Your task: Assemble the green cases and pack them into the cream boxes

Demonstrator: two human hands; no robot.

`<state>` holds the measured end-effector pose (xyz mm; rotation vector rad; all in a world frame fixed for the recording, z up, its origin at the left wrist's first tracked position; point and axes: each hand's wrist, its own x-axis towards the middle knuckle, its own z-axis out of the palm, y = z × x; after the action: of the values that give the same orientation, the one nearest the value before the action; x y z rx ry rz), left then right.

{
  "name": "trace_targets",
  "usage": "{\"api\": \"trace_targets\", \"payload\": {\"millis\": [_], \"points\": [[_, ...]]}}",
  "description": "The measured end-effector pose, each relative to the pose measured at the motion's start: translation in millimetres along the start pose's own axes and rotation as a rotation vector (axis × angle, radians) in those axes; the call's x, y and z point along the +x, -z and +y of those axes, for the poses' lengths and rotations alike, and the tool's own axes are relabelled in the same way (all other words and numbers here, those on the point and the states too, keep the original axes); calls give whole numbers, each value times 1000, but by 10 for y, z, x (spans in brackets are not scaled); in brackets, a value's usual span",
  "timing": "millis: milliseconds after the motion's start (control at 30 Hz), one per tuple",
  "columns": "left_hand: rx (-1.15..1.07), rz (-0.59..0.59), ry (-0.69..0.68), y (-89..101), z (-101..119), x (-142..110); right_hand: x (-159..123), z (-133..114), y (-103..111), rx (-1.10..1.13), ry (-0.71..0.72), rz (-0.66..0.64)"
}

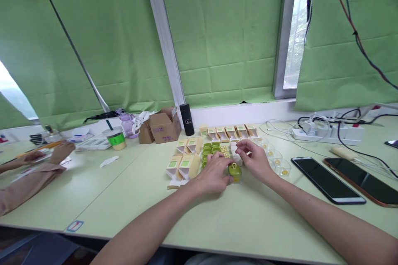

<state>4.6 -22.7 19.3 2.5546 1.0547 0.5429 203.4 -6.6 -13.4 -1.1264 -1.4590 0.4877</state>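
Note:
My left hand (pixel 215 174) is closed on a small green jar-like container (pixel 234 171) with a yellow loop on its top and a clear lower part. My right hand (pixel 253 158) is beside it, thumb and fingertips drawn together over small white pieces (pixel 234 149); whatever they pinch is too small to make out. Behind my left hand sit rows of green caps (pixel 211 147) and small yellow pieces (pixel 224 150). Clear cups with yellow centres (pixel 276 158) stand right of my right hand. Small open cartons (pixel 184 165) with green labels are on the left.
More open cartons (pixel 231 133) line the back. A black bottle (pixel 186 120), a cardboard box (pixel 165 126) and a drink cup (pixel 117 138) stand at back left. Two phones (pixel 328 180) and a power strip (pixel 329 133) lie right. Another person's hands (pixel 62 151) work far left.

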Motion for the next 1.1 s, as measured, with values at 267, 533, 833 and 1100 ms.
{"api": "trace_targets", "payload": {"millis": [267,533,833,1100], "points": [[-321,323,103,-140,-275,53,-57,-56,-31,58,-20,25],[-446,534,55,-102,-380,131,-105,-71,-119,469,-212,-126],[-429,629,127,-153,-372,108,-182,-163,-196,817,-366,-291],[-501,636,17,-161,-392,87,-157,-26,-195,1032,-470,-320]]}}
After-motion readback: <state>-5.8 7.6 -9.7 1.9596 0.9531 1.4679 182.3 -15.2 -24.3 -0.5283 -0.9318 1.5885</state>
